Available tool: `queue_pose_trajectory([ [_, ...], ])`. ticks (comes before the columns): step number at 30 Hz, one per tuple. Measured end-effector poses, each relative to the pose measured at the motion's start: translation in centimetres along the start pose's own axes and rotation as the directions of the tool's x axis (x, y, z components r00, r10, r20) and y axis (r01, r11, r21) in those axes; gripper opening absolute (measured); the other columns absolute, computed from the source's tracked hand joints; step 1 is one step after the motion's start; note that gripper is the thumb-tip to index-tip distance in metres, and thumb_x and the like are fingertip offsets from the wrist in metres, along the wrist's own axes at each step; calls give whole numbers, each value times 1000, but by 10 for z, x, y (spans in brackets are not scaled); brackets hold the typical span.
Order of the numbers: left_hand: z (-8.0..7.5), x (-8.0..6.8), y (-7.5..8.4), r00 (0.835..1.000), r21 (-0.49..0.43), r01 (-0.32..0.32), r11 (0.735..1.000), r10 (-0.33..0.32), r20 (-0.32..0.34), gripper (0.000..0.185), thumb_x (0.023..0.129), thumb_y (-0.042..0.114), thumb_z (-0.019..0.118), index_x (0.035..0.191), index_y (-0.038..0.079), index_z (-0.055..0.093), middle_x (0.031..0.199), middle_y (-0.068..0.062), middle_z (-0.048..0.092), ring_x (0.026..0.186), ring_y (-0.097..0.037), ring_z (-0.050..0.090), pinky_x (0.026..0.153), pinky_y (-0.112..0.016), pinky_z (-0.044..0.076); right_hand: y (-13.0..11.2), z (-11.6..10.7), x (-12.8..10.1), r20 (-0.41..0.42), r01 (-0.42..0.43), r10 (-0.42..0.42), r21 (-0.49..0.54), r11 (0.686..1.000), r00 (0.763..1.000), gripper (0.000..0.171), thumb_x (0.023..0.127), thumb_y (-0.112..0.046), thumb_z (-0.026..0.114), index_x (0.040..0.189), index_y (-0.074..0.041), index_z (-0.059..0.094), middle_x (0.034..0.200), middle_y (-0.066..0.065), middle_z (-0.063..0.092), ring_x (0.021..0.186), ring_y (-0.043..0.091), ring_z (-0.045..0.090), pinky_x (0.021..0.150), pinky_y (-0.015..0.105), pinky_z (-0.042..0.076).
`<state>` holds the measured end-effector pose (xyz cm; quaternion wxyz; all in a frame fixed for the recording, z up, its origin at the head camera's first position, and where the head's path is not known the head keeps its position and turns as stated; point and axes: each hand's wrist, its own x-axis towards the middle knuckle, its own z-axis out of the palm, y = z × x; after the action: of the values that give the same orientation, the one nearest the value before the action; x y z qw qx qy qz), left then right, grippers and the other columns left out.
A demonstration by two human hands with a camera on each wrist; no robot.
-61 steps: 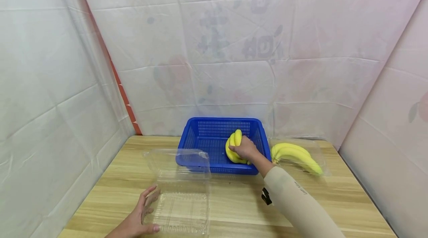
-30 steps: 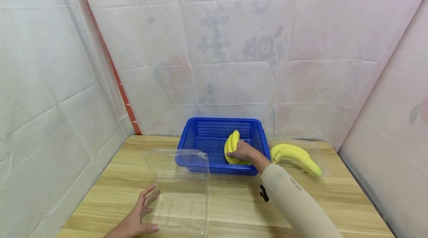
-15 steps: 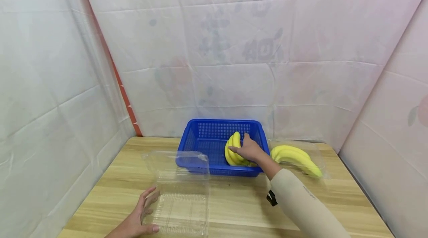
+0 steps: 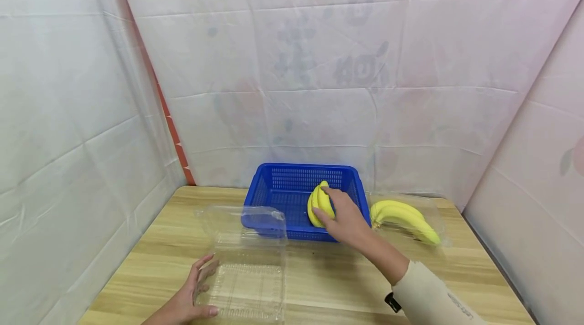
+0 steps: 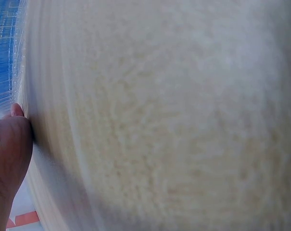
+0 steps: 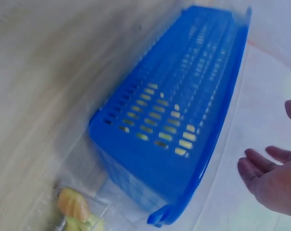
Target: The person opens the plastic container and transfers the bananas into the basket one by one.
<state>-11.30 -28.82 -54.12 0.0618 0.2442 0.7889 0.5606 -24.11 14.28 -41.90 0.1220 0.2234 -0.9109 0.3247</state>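
Note:
A yellow banana bunch [image 4: 319, 201] lies in the blue mesh basket [image 4: 274, 188] at the back of the table. My right hand [image 4: 343, 217] hovers over the basket's front right rim, fingers loose, just beside the bunch and holding nothing. In the right wrist view the same hand [image 6: 272, 180] shows spread, empty fingers beside the basket [image 6: 183, 120]. My left hand [image 4: 197, 294] rests flat on the left edge of an open clear plastic clamshell box [image 4: 248, 264] near the front edge. The left wrist view gives only a thumb [image 5: 8, 149] against blurred wood.
A second banana bunch [image 4: 403, 216] sits in a clear plastic box right of the basket, glimpsed also in the right wrist view as bananas in plastic [image 6: 73, 204]. The wooden table [image 4: 328, 279] is enclosed by white sheeted walls on three sides.
My right hand has let go of the banana bunch in the basket and drawn back toward me over the front rim. The left hand has stayed on the clamshell.

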Motion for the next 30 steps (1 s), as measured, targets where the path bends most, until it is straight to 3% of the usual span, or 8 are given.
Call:
queue_pose_trajectory([
  [3, 0, 0, 1, 1000, -3, 10, 1000, -10, 1, 105, 95, 6, 77, 165, -2, -1, 163, 26, 26, 142, 23, 29, 102, -22, 48, -8, 6, -16, -59, 126, -128, -28, 992, 990, 51, 101, -28, 75, 142, -2, 64, 126, 14, 72, 110, 30, 68, 85, 41, 58],
  [5, 0, 0, 0, 1000, -3, 1, 1000, -1, 4, 105, 94, 6, 77, 165, -2, -1, 163, 25, 26, 143, 22, 29, 102, -22, 48, -14, 10, -28, -63, 197, -199, -41, 980, 978, 42, 100, -28, 76, 135, -7, 70, 120, 7, 74, 105, 22, 69, 83, 35, 59],
  [10, 0, 1, -1, 1000, -3, -25, 1000, 25, 3, 106, 93, 4, 77, 165, -2, 0, 166, 23, 27, 144, 21, 30, 101, -23, 48, -26, 22, -52, 101, 295, -297, 33, 955, 950, 29, 103, -31, 73, 127, -16, 74, 111, -5, 71, 94, 6, 66, 80, 27, 59],
  [15, 0, 0, -2, 1000, 2, -21, 1000, 21, -14, 107, 92, 6, 78, 165, 0, 1, 165, 25, 27, 144, 21, 30, 100, -23, 49, -36, 40, -63, 330, 222, -236, 82, 972, 914, 46, 107, -43, 64, 146, -18, 64, 123, -1, 69, 99, 11, 68, 81, 30, 60],
  [20, -1, 0, -3, 1000, -7, -19, 1000, 19, -9, 105, 93, 6, 78, 165, -1, 1, 164, 24, 30, 143, 20, 31, 100, -23, 49, -41, 60, -67, 370, 182, -164, -13, 983, 915, 59, 105, -50, 63, 158, -26, 51, 147, 6, 66, 129, 31, 69, 99, 52, 61],
  [26, -1, 0, 1, 1000, -6, -3, 1000, 3, -6, 106, 93, 6, 78, 164, -5, 0, 166, -42, 22, 141, 21, 32, 100, -23, 49, -46, 73, -67, 392, 121, -116, 13, 993, 913, 72, 103, -50, 66, 164, -21, 43, 156, 10, 61, 139, 36, 63, 109, 58, 56],
  [28, -1, 0, 2, 1000, -10, -7, 1000, 7, -7, 107, 92, 5, 78, 163, -6, -1, 171, -31, 24, 141, 21, 32, 100, -23, 49, -47, 77, -65, 402, 106, -107, 24, 994, 909, 75, 103, -50, 66, 166, -17, 39, 160, 11, 57, 144, 36, 59, 114, 58, 53],
  [30, -1, 0, 2, 1000, -13, -9, 1000, 9, -6, 106, 92, 5, 78, 163, -6, -1, 174, -6, 29, 142, 21, 31, 100, -23, 49, -47, 81, -64, 408, 95, -99, 30, 995, 908, 79, 103, -50, 67, 167, -15, 36, 162, 11, 54, 146, 36, 57, 117, 57, 51],
])
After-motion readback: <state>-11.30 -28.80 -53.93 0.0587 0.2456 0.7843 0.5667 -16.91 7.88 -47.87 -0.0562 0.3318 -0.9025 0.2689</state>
